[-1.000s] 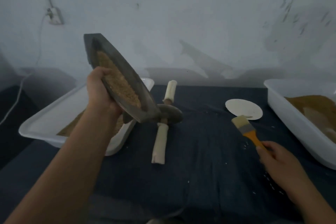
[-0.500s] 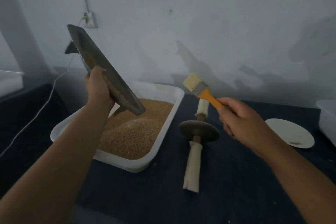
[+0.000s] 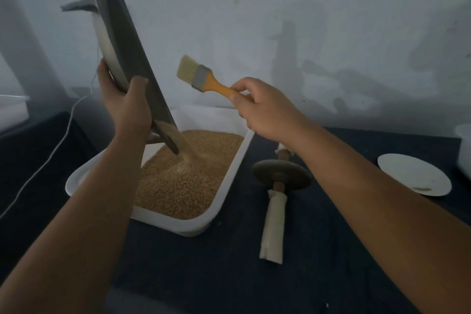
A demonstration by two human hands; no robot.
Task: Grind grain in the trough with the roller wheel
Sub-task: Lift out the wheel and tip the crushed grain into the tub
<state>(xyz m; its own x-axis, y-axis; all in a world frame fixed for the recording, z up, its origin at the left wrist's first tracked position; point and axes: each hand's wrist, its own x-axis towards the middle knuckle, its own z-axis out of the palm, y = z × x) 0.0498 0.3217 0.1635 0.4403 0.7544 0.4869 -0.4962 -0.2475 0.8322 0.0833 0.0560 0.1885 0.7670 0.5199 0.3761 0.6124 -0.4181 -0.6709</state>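
With the left hand curling its fingers round the tipped trough over the tray, hold its lower end close to the grain while the right hand, pinching the brush, sweeps downward.

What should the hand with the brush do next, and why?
Probably move the brush left into the trough and sweep downward. The left hand holds the trough tipped steeply over the white tray, grain is spilling from its low end, and the right hand holds the bristles beside it, not touching.
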